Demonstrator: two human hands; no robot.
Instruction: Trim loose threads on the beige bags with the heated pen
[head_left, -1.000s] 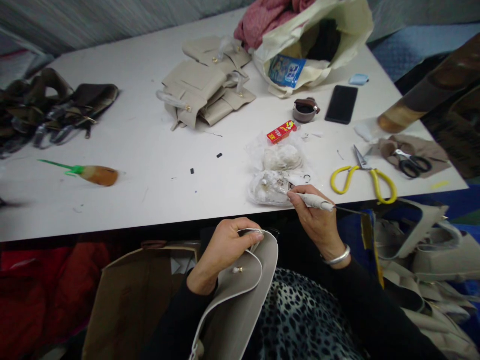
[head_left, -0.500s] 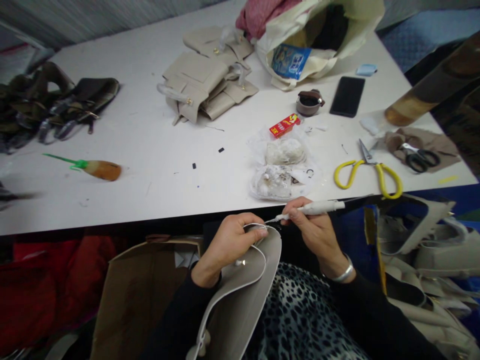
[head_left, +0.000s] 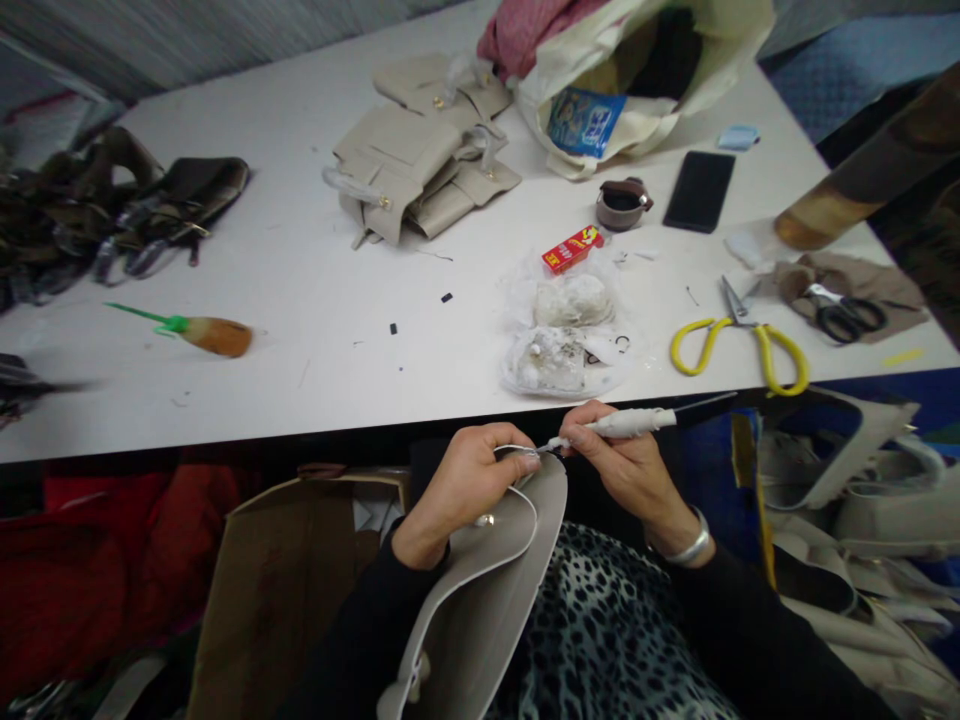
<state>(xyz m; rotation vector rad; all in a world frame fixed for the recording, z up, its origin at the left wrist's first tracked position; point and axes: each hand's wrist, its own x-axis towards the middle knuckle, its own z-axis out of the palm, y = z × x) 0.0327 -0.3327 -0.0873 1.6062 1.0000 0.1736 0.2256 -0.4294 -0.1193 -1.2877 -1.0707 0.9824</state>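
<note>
Head view: left hand point(head_left: 466, 482) pinches a smooth, pale bag point(head_left: 526, 562).
Right hand point(head_left: 628, 468) grips a white tool point(head_left: 634, 424), now closer to the bag than before.

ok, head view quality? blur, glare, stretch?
Head view: table bright, dark beneath, bracelet glinting; head view: dark pile at left soft, bottle at right looks stretched; head view: whether tool touches bag, too soft to tell.

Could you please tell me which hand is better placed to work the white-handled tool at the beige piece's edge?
Probably the right hand: it grips the white-handled tool, pointed toward the upper edge of the beige piece, while the left hand is occupied pinching that piece.
</note>
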